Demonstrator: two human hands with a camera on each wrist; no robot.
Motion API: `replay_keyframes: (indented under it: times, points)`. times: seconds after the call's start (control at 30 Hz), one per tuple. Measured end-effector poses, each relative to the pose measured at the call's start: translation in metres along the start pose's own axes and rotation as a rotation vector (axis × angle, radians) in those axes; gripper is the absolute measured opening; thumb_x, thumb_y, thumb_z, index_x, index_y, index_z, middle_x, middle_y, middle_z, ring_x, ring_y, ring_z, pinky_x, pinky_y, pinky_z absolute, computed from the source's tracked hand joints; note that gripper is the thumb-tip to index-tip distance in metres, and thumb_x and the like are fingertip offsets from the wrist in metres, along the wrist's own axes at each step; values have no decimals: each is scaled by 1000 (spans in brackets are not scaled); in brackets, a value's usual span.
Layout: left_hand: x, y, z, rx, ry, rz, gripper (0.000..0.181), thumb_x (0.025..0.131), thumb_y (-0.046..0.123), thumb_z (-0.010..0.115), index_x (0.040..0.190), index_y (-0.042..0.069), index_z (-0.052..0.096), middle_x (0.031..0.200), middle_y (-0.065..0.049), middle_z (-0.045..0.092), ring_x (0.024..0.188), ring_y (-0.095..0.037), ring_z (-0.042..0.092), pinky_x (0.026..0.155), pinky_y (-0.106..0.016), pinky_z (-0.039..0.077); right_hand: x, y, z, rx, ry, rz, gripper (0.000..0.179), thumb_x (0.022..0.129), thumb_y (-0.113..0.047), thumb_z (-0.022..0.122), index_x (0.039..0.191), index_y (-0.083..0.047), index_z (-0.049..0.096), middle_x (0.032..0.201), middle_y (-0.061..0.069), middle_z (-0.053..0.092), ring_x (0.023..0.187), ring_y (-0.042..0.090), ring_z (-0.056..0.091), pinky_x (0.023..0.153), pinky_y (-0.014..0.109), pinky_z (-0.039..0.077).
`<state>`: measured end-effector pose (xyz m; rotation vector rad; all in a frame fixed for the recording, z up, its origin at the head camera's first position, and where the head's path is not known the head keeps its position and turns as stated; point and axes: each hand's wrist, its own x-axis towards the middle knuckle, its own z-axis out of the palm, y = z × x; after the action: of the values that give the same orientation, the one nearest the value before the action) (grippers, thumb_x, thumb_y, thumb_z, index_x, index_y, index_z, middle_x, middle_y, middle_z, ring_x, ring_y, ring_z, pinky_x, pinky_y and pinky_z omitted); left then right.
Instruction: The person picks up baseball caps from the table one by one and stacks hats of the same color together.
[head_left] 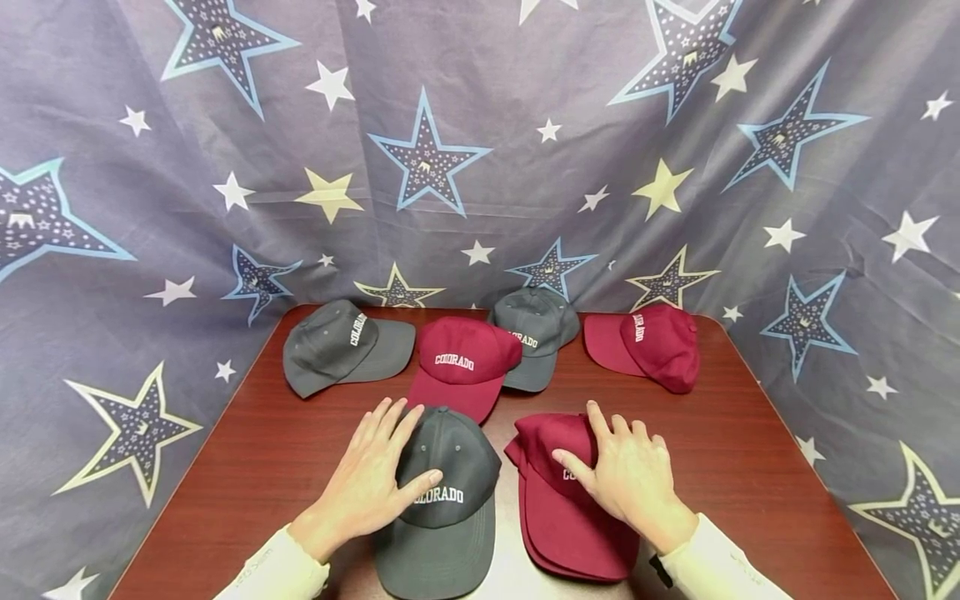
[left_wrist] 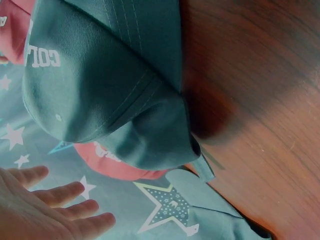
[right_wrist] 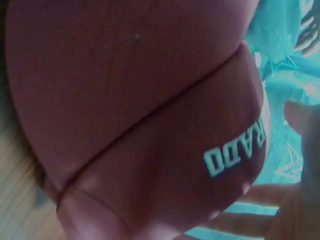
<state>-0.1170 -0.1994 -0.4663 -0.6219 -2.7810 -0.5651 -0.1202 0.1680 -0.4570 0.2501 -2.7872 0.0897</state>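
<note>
A dark grey baseball cap (head_left: 442, 550) with white COLORADO lettering lies brim toward me at the table's front. My left hand (head_left: 367, 483) is spread at its left side, thumb over the lettering; in the left wrist view straight fingers (left_wrist: 65, 195) show beside the crown. To the right lie stacked maroon caps (head_left: 573, 525), two brims showing one over the other. Over the crown's right side my right hand (head_left: 637, 475) has its fingers extended, covering part of the lettering. In the right wrist view, fingertips reach the maroon crown (right_wrist: 150, 165).
Behind, a grey cap (head_left: 330, 346) sits at the left, a maroon cap (head_left: 457, 350) overlaps another grey cap (head_left: 543, 321) in the middle, and a maroon cap (head_left: 667, 350) is at the right. A star-patterned cloth (head_left: 487, 225) hangs around the reddish-brown wooden table (head_left: 247, 467).
</note>
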Motion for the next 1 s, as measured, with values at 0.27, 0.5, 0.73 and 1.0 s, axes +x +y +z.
replay_keyframes:
  times: [0.27, 0.5, 0.73, 1.0]
  points:
    - [3, -3, -5, -14, 15, -12, 92, 88, 66, 67, 158, 14, 39, 158, -18, 39, 151, -40, 25, 122, -58, 16, 3, 19, -1, 134, 76, -57, 77, 89, -69, 62, 142, -12, 60, 121, 16, 69, 110, 40, 62, 95, 60, 43]
    - [8, -14, -9, -28, 46, -20, 88, 90, 63, 66, 157, 11, 40, 157, -20, 39, 150, -42, 27, 121, -59, 18, 4, 35, 2, 206, 140, -98, 73, 87, -61, 70, 141, -12, 61, 122, 16, 68, 114, 39, 60, 98, 59, 40]
    - [15, -32, -15, -18, 100, -63, 87, 91, 60, 68, 155, 7, 41, 155, -23, 40, 148, -44, 29, 119, -61, 21, 5, 43, 2, 219, 157, -116, 76, 86, -63, 70, 142, -13, 60, 126, 16, 67, 118, 38, 57, 99, 60, 38]
    - [28, -56, -23, -17, 158, -134, 82, 93, 53, 68, 153, 3, 42, 152, -27, 42, 145, -49, 30, 117, -65, 23, 4, 43, 0, 236, 155, -136, 78, 85, -65, 70, 144, -16, 59, 128, 16, 66, 120, 38, 56, 100, 60, 37]
